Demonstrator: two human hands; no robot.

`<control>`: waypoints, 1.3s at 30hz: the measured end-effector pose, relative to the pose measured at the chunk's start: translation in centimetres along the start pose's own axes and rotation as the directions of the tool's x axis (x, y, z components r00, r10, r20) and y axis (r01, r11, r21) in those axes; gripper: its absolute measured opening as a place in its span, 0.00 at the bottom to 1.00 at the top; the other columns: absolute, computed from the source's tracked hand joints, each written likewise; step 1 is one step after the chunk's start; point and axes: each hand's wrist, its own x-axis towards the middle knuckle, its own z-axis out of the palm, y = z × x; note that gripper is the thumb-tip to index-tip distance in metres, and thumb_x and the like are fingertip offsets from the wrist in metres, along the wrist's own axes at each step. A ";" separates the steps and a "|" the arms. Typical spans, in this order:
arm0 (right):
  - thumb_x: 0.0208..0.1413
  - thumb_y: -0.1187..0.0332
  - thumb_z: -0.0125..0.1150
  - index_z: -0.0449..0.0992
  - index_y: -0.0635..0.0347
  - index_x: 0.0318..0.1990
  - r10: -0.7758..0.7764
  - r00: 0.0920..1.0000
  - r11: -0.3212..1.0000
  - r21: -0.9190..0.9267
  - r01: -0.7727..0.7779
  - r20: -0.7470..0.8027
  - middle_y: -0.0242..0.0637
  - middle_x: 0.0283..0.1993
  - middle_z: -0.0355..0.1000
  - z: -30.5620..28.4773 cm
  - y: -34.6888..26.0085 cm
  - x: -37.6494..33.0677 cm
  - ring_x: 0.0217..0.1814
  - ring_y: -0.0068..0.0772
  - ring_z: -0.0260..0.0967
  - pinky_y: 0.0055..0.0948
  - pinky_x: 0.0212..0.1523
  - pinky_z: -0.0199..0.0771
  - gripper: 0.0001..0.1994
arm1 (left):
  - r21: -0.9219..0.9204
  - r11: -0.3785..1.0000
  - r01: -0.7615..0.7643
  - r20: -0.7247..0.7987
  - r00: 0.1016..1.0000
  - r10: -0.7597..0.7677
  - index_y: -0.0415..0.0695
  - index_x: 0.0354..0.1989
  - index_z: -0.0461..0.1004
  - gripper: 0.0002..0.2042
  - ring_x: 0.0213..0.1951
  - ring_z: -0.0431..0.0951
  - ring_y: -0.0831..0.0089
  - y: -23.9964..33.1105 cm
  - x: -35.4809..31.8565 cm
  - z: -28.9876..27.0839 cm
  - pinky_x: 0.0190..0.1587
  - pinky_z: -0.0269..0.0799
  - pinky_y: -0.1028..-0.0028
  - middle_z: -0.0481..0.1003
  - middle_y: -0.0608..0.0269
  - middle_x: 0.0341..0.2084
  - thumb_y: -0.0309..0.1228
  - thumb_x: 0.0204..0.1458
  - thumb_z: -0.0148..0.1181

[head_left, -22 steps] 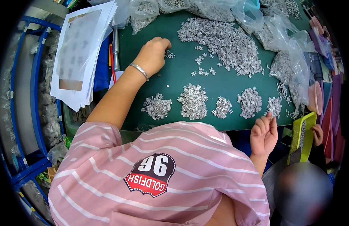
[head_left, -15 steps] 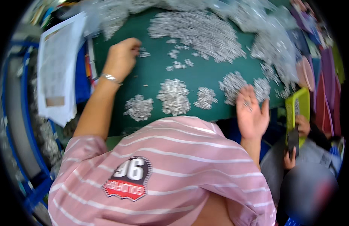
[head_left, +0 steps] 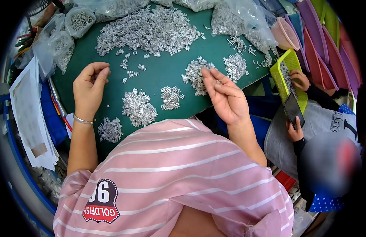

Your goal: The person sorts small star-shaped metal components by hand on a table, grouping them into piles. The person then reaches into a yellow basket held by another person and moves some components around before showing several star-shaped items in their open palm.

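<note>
Head view, right hand: your right hand [head_left: 226, 98] pinches one small metal part [head_left: 219, 82] between thumb and fingertips, above the bench [head_left: 159, 77].
Left hand: your left hand [head_left: 89, 89] is loosely curled, seemingly empty.
Done: several small sorted piles [head_left: 138, 106] lie near you.
Left: the big heap [head_left: 151, 29] looks mostly unsorted.

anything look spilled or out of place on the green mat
A few loose metal pieces lie scattered between the big heap and the small sorted piles. Otherwise nothing stands out.

shiny metal parts [head_left: 138, 106], matt green mat [head_left: 163, 75]
</note>
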 end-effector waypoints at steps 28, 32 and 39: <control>0.63 0.60 0.49 0.71 0.64 0.38 -0.200 0.980 0.906 -0.377 0.194 0.024 0.20 0.19 0.51 -0.1 -11.2 -3.7 0.17 0.12 0.41 0.13 0.14 0.41 0.14 | -0.069 0.991 0.113 0.209 0.973 -0.096 0.37 0.38 0.73 0.05 0.26 0.69 0.85 2.3 -0.4 3.3 0.28 0.64 0.86 0.74 0.67 0.28 0.24 0.55 0.55; 0.56 0.60 0.58 0.78 0.60 0.40 -0.532 0.846 0.271 -0.952 0.143 -0.024 0.21 0.20 0.63 2.6 -19.6 -7.2 0.16 0.12 0.54 0.14 0.15 0.50 0.13 | -0.074 0.992 0.099 0.284 0.956 -0.074 0.37 0.38 0.73 0.05 0.26 0.70 0.84 3.6 0.0 5.0 0.28 0.66 0.86 0.74 0.67 0.27 0.24 0.55 0.55; 0.42 0.71 0.64 0.79 0.66 0.32 -0.392 0.898 -0.757 -0.486 -0.437 -0.198 0.45 0.26 0.75 0.4 -30.9 -3.8 0.25 0.36 0.73 0.30 0.31 0.74 0.09 | -0.065 0.998 -0.015 0.409 0.912 0.040 0.37 0.37 0.73 0.05 0.24 0.68 0.85 5.9 0.5 9.5 0.26 0.63 0.85 0.73 0.68 0.26 0.25 0.55 0.57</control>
